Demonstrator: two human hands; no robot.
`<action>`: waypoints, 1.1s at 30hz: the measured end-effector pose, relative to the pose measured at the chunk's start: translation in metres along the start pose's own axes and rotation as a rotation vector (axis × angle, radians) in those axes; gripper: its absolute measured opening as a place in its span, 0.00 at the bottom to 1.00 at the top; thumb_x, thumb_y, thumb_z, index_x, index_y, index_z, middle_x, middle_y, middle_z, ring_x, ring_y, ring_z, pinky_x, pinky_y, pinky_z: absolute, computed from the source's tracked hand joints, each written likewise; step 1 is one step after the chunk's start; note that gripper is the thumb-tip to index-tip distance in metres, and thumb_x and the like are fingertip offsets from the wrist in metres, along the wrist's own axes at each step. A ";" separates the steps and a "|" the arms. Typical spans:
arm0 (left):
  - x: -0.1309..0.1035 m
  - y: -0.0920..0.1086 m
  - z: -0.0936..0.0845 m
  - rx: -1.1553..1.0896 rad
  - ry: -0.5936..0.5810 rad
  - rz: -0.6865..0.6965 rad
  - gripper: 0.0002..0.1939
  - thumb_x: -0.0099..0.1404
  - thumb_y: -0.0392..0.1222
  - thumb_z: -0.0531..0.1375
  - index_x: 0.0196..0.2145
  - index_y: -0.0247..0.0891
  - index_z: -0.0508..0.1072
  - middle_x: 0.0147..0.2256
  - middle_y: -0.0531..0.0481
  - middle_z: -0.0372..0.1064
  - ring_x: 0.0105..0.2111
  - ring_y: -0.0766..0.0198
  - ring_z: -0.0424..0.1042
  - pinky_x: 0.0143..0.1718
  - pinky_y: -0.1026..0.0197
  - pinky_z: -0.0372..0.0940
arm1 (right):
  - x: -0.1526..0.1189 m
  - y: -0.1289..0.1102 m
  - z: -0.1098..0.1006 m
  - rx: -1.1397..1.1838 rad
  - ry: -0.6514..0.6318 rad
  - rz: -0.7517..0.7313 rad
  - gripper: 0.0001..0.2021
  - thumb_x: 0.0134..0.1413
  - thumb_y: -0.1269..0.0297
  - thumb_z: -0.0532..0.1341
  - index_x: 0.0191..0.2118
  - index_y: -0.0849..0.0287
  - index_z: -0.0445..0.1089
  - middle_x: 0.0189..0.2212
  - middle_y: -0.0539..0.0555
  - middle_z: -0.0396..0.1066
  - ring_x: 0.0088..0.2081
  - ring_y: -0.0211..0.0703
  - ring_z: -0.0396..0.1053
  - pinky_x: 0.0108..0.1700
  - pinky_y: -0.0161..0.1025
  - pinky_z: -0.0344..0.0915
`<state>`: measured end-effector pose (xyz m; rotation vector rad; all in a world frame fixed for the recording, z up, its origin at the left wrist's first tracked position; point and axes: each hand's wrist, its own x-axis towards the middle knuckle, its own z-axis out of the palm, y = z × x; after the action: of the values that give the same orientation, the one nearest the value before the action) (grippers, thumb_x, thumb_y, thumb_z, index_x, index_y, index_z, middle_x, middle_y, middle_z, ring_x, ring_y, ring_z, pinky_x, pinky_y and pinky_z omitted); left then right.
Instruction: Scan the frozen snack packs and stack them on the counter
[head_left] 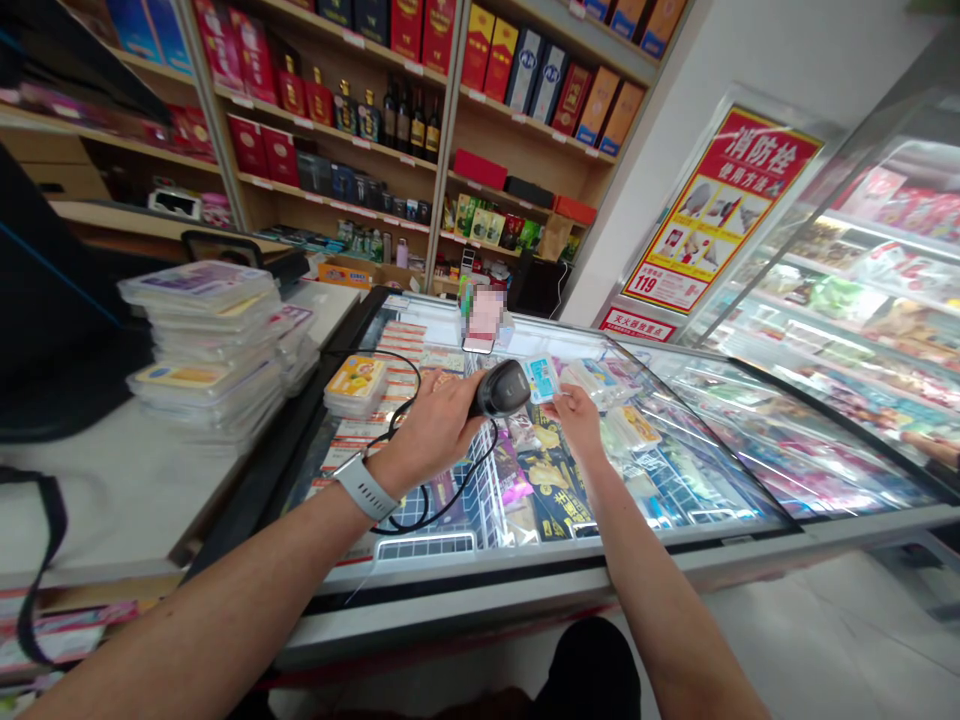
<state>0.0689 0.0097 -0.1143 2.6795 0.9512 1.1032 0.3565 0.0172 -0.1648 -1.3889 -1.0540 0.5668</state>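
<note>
Wrapped around the handle of a black barcode scanner (502, 390), my left hand (442, 420) is over the glass top of a freezer chest. The scanner's black cord (420, 520) loops down below that wrist, which wears a pale watch band. With closed fingers my right hand (576, 415) grips the edge of a blue and white package (541, 379), just right of the scanner's head. To the left, a small stack of clear boxes with a yellow label (356, 385) sits on the glass. More clear packages (592, 382) lie beyond my right hand.
A tall stack of clear plastic boxes (202, 340) stands on the white counter (187, 490) at left. A phone (484, 325) is propped at the freezer's far edge. Bagged goods show through the glass. Shelves of bottles and boxes (330, 110) rise behind, and a lit display case (862, 280) stands at right.
</note>
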 end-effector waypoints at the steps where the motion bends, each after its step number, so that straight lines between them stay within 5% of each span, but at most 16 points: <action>1: 0.000 0.000 0.000 0.002 0.000 0.002 0.25 0.70 0.39 0.54 0.63 0.34 0.57 0.58 0.38 0.69 0.59 0.49 0.68 0.66 0.37 0.49 | 0.000 -0.001 0.000 0.003 -0.001 0.001 0.25 0.43 0.46 0.66 0.44 0.56 0.64 0.27 0.50 0.76 0.33 0.49 0.79 0.42 0.49 0.77; 33: 0.001 0.001 -0.003 0.018 -0.001 0.035 0.25 0.70 0.38 0.54 0.63 0.33 0.57 0.55 0.36 0.70 0.58 0.49 0.67 0.63 0.40 0.53 | 0.003 -0.004 -0.004 0.050 0.078 -0.035 0.27 0.41 0.45 0.67 0.44 0.57 0.65 0.25 0.48 0.74 0.33 0.49 0.78 0.38 0.48 0.77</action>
<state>0.0681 0.0094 -0.1115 2.7211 0.9223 1.1049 0.3606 0.0170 -0.1592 -1.3363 -0.9937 0.5061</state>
